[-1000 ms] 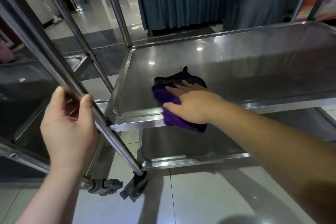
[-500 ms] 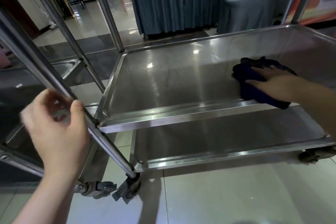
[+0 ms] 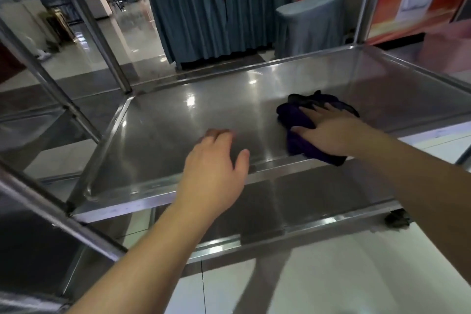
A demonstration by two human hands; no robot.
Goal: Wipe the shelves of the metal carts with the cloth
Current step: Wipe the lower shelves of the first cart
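Your right hand (image 3: 339, 132) is lying flat, fingers straight and spread, pressing the purple cloth (image 3: 299, 123) onto the middle shelf (image 3: 165, 120) of the metal cart, right of the frame's center. The cloth is bunched up, sitting close to the shelf's near rim, with one corner hanging over that rim below your wrist. Apart from the cloth, the shelf's shallow tray is holding nothing you can see; ceiling lights are reflecting off its steel.

Your left hand (image 3: 214, 166) is hovering at the center of the frame over the near edge of the same shelf, fingers loosely spread and grasping nothing; its fingertips are blurred, so you cannot tell whether they are touching the steel.

The lower shelf (image 3: 318, 199) is showing beneath, lower center. A caster (image 3: 397, 219) is sitting at the cart's right corner on the tiled floor (image 3: 331, 275). Blue curtains (image 3: 216, 7) are hanging at the top center.
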